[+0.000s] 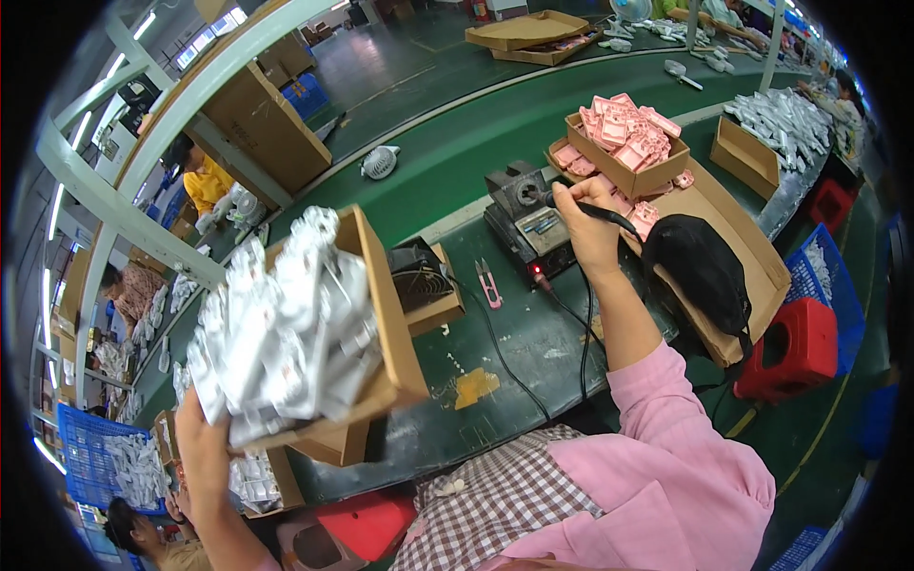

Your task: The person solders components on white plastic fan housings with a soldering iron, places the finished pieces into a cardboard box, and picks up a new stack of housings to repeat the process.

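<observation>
At 8 o'clock, the left hand (195,428) is closed at the lower edge of a tilted cardboard box (386,314), its fingers mostly hidden from us; we cannot tell whether anything beneath bears the load. White parts (295,328) rise above the rim. Mid-frame, pink-handled snips (489,285) lie on the green surface (519,357). At 2 o'clock, the right hand (590,233) pinches a black-handled iron (607,215) beside its station (545,249); coral parts (624,133) fill a carton (662,176) beyond. A black pouch (698,271) sits at 3 o'clock.

We judge that further tilting or a slipping one-handed hold could spill the white parts, and divided attention could let a hot tip touch skin.

We count one tilted box, one pair of snips, one station, one iron, one coral-filled carton and one pouch; both heaps defy counting.
</observation>
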`<move>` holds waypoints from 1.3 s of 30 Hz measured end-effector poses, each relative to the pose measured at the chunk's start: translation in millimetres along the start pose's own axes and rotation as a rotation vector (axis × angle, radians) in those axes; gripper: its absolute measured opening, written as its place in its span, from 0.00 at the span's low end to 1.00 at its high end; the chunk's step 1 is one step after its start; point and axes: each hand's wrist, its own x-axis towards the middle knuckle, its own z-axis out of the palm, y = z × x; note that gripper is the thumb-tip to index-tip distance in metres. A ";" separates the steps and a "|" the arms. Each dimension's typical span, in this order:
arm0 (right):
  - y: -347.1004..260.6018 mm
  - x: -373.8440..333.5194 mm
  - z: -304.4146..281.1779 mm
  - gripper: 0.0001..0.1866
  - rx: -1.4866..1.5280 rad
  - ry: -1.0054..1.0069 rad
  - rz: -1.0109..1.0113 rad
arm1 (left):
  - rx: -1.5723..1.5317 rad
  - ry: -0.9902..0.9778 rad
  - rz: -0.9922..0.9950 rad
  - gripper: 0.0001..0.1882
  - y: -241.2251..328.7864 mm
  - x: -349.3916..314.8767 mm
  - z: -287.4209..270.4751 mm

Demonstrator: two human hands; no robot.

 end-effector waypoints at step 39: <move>-40.2 -120.4 28.3 0.13 0.181 -1.039 0.678 | 0.110 -0.045 0.066 0.17 -96.1 169.6 117.8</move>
